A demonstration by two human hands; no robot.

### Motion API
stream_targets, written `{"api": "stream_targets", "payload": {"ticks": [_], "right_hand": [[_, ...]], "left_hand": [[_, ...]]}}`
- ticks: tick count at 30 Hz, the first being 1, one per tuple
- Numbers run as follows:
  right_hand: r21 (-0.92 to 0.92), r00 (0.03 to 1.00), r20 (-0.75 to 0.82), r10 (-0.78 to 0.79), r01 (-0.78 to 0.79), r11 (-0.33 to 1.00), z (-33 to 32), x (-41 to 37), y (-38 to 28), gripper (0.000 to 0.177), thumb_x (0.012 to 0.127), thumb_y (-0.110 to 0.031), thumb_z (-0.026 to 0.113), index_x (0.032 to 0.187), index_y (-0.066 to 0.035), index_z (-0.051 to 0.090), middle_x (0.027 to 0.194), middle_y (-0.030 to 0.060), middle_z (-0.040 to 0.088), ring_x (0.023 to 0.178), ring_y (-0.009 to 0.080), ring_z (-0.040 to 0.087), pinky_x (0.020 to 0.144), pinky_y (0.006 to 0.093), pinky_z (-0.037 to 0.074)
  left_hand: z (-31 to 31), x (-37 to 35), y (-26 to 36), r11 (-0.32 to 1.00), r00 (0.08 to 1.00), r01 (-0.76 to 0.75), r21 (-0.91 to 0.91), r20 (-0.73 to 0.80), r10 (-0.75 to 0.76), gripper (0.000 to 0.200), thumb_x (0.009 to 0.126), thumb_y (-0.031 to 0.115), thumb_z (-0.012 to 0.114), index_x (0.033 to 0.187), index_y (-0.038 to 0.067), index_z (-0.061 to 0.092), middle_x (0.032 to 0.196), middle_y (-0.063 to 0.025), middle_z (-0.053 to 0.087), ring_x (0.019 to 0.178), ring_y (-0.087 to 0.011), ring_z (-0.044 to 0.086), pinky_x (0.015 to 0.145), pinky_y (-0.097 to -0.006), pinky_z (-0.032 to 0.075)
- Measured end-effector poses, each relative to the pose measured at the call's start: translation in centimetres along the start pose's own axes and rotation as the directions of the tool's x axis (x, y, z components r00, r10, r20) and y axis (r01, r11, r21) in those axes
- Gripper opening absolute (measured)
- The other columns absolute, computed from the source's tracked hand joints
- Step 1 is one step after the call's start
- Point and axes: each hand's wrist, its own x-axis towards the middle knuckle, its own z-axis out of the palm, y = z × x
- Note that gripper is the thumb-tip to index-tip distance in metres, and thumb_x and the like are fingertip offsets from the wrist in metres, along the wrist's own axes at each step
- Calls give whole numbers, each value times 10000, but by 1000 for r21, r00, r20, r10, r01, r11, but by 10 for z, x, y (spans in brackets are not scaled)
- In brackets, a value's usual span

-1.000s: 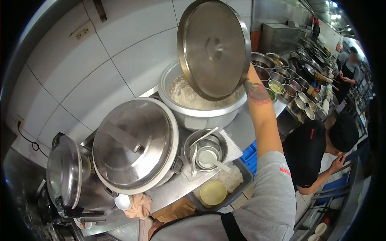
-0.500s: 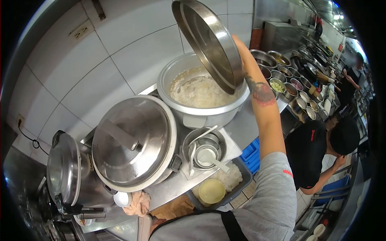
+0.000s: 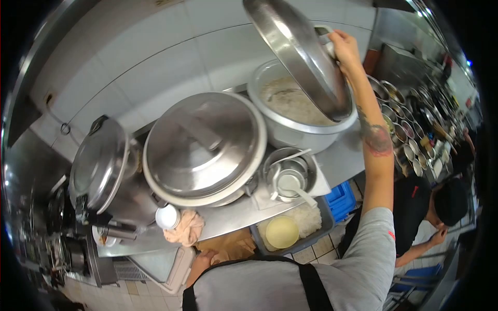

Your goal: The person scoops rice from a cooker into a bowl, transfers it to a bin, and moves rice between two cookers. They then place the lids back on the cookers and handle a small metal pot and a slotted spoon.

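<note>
My right hand (image 3: 346, 47) is closed around the handle of a large metal lid (image 3: 301, 54). The lid is held tilted on edge over the right side of a big grey rice pot (image 3: 298, 136), its lower rim close to the pot's rim. Inside the pot lies pale cooked rice (image 3: 293, 101). Low by my waist is my left hand (image 3: 204, 260), beside brown paper or cardboard (image 3: 231, 242); its fingers are only partly seen, and I cannot make out anything in them.
A second lidded cooker (image 3: 205, 147) and a steel pot (image 3: 106, 166) stand left. Before the rice pot sits a bowl of scoops (image 3: 290, 179). Below is a grey bin (image 3: 324, 225) with rice and a yellow bowl. A co-worker (image 3: 415, 207) stands at right.
The view has turned, so the counter shifts in frame. The lid has tipped, now showing its outer face and the handle in my right hand. My left hand has come into sight.
</note>
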Motion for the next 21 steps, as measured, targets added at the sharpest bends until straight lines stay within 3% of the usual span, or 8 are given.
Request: {"api": "stream_targets", "payload": {"ticks": [3,6,8,10,11,13,15,21], "right_hand": [[183,998,-63,-31,42,982,28,-22,-26,360,844,-161,612,1106,84,583,843,86,623,660,159,573,625,281,468],[521,990,-139,-20,90,849,53,-44,-51,194,876,-170,583,838,15,536,654,48,499,519,150,475,475,318,402],[526,998,-52,47,-13,850,67,-51,-57,215,884,-189,581,823,10,526,628,48,470,501,151,458,456,307,374],[515,980,30,198,-185,837,92,-59,-63,267,923,-242,550,813,-7,485,581,32,369,451,153,375,413,277,295],[515,961,109,255,-274,812,102,-56,-59,230,915,-176,498,894,47,450,625,58,381,472,157,361,412,309,318],[594,922,209,327,-385,706,131,-67,-59,189,932,-171,443,926,11,393,690,83,370,535,156,362,429,301,346],[639,915,234,329,-400,657,162,-73,-52,166,934,-154,411,965,6,382,711,88,368,546,155,359,429,300,335],[627,897,209,389,-428,651,252,-66,-18,201,913,-132,399,1043,21,406,774,127,440,478,146,368,352,280,262]], "left_hand": [[-39,13,37,992,995,-10,-126,-98,-2,316,754,65,677,1063,27,624,1103,-181,610,1046,-376,573,899,-416,460],[-84,33,52,987,961,-159,-22,-233,150,296,774,64,660,1064,19,623,1144,-177,594,1080,-367,551,923,-409,443],[-104,39,53,972,912,-233,17,-342,224,298,775,54,658,1070,22,622,1174,-161,582,1085,-354,551,931,-409,440],[-112,36,51,966,906,-257,2,-348,241,306,772,54,662,1074,23,622,1174,-158,584,1082,-351,553,930,-408,440],[-114,35,49,962,900,-273,-11,-356,252,313,769,54,666,1078,24,621,1174,-156,585,1078,-348,554,929,-407,441],[-104,26,41,955,900,-295,-9,-338,275,333,774,31,645,1105,24,613,1175,-158,589,1083,-347,565,918,-379,454],[-82,14,27,949,926,-314,-28,-229,300,319,763,66,670,1076,28,626,1137,-149,603,1028,-343,581,902,-423,457],[-16,-27,-13,976,975,-202,-84,-113,192,277,755,98,675,1025,45,639,1067,-137,623,956,-330,608,821,-398,491]]}}
